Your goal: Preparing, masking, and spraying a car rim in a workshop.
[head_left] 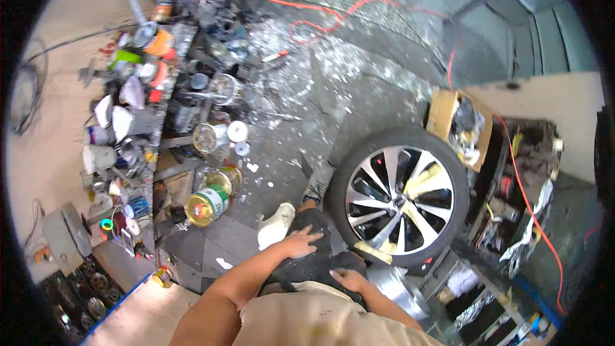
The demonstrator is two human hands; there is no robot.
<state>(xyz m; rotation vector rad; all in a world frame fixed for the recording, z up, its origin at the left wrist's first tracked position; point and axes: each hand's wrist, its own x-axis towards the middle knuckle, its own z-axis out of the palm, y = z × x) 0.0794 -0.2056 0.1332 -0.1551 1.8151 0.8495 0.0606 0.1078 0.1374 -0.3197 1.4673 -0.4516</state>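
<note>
My left hand (301,242) lies on the dark cloth over my left thigh, its fingers spread and nothing in them. On my right thigh rests my right hand (348,279), loosely laid with its fingers partly in view and no object seen in it. Just beyond the right hand stands a car wheel (398,204), a black tyre round a silver and black multi-spoke rim. Strips of yellowish tape (426,181) cover some of its spokes, and another strip (373,252) sits at the rim's lower edge. Neither hand touches the wheel.
A cluttered bench (168,83) with cans and cups runs along the left wall. Metal cans (208,205) lie on the paint-spattered floor. A cardboard box (442,114) and a cluttered rack (512,192) stand right. An orange hose (525,198) hangs across the rack.
</note>
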